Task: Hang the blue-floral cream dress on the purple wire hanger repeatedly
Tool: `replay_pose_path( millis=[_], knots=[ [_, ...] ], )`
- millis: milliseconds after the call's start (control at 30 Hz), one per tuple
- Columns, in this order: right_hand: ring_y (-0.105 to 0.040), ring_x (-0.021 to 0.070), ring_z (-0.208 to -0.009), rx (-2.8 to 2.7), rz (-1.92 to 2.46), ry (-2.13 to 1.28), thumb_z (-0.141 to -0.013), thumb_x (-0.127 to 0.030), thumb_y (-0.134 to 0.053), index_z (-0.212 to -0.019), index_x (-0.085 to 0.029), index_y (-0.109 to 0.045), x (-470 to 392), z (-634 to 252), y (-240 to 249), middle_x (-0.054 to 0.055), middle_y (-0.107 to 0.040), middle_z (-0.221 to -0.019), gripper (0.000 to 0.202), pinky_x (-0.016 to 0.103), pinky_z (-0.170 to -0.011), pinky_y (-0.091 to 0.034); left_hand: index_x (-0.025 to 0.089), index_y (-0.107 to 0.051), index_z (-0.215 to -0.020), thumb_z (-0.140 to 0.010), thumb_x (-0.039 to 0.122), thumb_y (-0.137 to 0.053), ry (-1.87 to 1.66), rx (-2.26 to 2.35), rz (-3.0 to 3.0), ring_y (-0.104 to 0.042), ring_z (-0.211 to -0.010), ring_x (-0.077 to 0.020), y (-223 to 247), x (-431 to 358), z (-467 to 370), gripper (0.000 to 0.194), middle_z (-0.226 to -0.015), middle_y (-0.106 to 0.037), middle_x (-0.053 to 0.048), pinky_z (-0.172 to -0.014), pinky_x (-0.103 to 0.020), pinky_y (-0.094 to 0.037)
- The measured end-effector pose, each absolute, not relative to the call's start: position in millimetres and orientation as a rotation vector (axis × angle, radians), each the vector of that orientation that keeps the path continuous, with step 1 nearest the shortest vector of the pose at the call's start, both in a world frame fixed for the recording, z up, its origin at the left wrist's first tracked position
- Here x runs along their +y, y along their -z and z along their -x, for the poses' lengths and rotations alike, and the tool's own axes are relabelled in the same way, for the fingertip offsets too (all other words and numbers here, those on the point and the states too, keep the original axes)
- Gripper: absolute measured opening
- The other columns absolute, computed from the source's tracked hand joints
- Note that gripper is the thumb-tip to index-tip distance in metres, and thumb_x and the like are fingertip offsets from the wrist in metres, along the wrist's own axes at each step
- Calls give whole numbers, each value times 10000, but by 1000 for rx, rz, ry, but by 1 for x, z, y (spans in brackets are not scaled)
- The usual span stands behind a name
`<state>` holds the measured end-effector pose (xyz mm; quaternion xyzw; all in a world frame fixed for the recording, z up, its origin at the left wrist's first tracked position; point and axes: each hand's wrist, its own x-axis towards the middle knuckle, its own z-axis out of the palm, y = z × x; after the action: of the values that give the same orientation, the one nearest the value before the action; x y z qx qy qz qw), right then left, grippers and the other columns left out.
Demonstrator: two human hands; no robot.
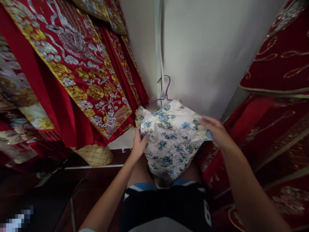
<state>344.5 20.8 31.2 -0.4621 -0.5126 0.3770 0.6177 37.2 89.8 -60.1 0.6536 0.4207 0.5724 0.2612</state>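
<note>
A white blouse with blue flowers (169, 138) hangs on a purple hanger (166, 93) in front of me. My left hand (140, 141) grips the blouse by its left edge, thumb on the front and fingers around the side. At the other side, my right hand (213, 129) pinches the right sleeve and holds it out sideways. The hanger's hook rises above the neckline close to the wall; whether it rests on anything is unclear. The lower hem falls in front of my legs.
Red garments with gold and silver embroidery (94, 80) hang at the left. More dark red embroidered cloth (277, 71) fills the right side. Behind the hanger, a white cord or pipe (159, 42) runs down the pale wall (205, 42). A dark seat-like surface (36, 199) is at lower left.
</note>
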Motion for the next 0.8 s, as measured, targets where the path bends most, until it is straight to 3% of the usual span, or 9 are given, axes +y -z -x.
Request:
replay_pose_path(
  millis=[100, 333, 467, 600, 700, 800],
  knots=[
    [-689, 217, -694, -1245, 1076, -854, -716, -546, -767, -918, -237, -698, 18, -329, -41, 21, -730, -814, 376, 319, -600, -549, 223, -424, -1373, -888, 399, -585, -1600, 1161, -1757, -532, -1262, -272, 60, 89, -37, 540, -1408, -509, -149, -1085, -464, -415],
    [-708, 260, -760, -1053, 954, -775, -755, -501, -707, -870, -255, -681, 17, -317, -67, 60, -719, -785, 273, 375, -628, -589, 273, -216, -1536, -926, 435, -570, -1746, 1241, -2204, -256, -1479, -303, 16, 66, -36, 723, -1582, -272, -161, -1200, -525, -239],
    [-658, 214, -620, -974, 949, -701, -781, -443, -714, -860, -260, -684, -27, -316, -58, 27, -673, -714, 201, 326, -529, -548, 266, -109, -1568, -845, 463, -671, -1733, 1283, -2467, -142, -1510, -351, -27, 62, -29, 936, -1633, -156, -160, -1217, -565, -137],
    [-501, 161, -450, -1106, 1059, -676, -792, -411, -732, -849, -285, -721, -76, -318, -40, 3, -577, -612, 139, 268, -363, -367, 229, -78, -1576, -733, 419, -768, -1614, 1346, -2518, -266, -1442, -401, -46, 74, -20, 1105, -1563, -285, -197, -1192, -608, -136],
    [-504, 180, -477, -1306, 1101, -661, -800, -398, -723, -870, -314, -741, -98, -320, -37, 14, -593, -629, 110, 280, -372, -363, 224, -140, -1561, -718, 363, -761, -1471, 1297, -2580, -426, -1295, -375, -37, 76, -22, 1056, -1448, -415, -191, -1133, -580, -273],
    [-482, 171, -461, -1401, 1078, -734, -832, -386, -688, -898, -324, -743, -110, -318, -39, 5, -578, -597, 106, 273, -381, -363, 207, -235, -1525, -709, 376, -755, -1361, 1192, -2666, -479, -1171, -346, -19, 72, -32, 982, -1321, -484, -173, -1052, -542, -371]
  ],
)
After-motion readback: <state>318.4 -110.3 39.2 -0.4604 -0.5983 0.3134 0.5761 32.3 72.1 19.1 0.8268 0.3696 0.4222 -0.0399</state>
